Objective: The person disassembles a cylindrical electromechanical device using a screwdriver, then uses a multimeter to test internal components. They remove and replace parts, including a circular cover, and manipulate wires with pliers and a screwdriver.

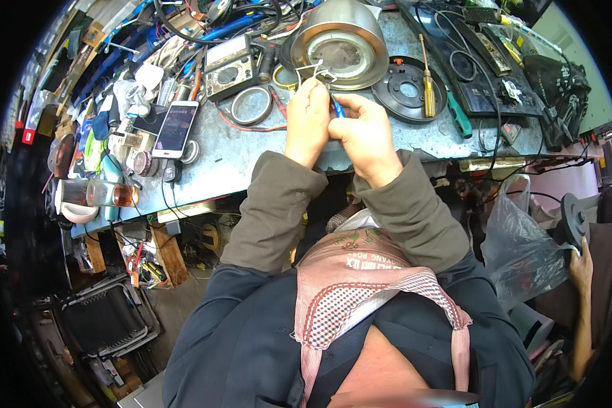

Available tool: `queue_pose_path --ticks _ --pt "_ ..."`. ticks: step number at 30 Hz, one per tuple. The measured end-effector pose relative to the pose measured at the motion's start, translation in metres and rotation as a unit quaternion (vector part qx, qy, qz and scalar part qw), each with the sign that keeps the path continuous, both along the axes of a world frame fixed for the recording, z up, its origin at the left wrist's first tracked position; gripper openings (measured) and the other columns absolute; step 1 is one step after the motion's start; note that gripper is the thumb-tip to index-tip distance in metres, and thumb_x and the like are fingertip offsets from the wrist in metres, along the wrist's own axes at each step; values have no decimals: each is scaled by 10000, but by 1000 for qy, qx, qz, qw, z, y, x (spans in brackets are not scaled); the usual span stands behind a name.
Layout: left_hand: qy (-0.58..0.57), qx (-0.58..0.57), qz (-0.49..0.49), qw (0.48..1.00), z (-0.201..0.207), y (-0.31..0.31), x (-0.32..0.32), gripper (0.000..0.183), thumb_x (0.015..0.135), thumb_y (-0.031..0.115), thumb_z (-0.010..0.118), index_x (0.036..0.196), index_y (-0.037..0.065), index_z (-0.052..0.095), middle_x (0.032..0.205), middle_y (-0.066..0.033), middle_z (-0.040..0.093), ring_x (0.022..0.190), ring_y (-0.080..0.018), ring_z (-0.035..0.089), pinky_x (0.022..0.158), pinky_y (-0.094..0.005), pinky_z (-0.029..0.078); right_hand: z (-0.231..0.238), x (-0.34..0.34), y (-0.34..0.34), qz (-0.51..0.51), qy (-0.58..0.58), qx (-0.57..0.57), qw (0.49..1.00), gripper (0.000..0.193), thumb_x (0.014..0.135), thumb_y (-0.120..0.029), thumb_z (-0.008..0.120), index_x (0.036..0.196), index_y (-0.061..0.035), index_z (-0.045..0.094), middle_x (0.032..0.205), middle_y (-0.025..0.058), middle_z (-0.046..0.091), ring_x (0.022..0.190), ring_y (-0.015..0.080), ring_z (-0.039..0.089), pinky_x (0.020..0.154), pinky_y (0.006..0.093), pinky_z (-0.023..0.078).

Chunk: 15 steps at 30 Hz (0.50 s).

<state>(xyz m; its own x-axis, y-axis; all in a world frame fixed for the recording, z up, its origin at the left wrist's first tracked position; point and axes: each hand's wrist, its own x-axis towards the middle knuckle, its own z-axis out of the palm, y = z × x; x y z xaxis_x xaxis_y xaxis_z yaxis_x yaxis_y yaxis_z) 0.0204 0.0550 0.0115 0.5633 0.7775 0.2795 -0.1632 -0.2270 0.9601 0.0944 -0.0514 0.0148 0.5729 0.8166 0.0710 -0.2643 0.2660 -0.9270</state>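
Observation:
My left hand (307, 117) is closed, pinching thin white wires (310, 69) that stick up past its fingertips. Close against it, my right hand (368, 136) grips a small blue-handled tool (338, 109); its tip is mostly hidden between the hands, so its exact kind is unclear. Just beyond both hands lies a steel kettle (340, 20), tipped so that its round underside faces me. To the right of it rests a round black plastic base part (389, 107), with a yellow-handled screwdriver (429, 102) lying across it.
Left on the bench are an analog multimeter (230, 76), a metal ring (232, 109), a phone (176, 129) and glass cups (113, 194). A green-handled tool (460, 117) and a black panel (483, 88) lie right. Another person's hand (581, 268) is beside a plastic bag (520, 251) and black disc (575, 219).

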Motion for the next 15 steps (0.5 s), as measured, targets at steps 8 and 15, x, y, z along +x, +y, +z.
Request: queue_pose_path --ticks 8,15 --pt "-68 -245 -137 957 13 5 -12 269 1162 284 469 993 98 563 749 8 483 596 -79 395 489 -254 310 34 47 -10 140 -95 -88 982 575 822 76 669 1397 107 681 1156 102 766 988 146 719 859 287 586" --pt "-73 -191 -150 967 0 8 -13 238 1172 289 511 1030 112 582 781 8 527 605 -59 398 498 -230 319 34 56 -10 152 -162 -132 966 612 818 76 664 1428 118 661 1191 92 754 1033 126 693 885 272 558"
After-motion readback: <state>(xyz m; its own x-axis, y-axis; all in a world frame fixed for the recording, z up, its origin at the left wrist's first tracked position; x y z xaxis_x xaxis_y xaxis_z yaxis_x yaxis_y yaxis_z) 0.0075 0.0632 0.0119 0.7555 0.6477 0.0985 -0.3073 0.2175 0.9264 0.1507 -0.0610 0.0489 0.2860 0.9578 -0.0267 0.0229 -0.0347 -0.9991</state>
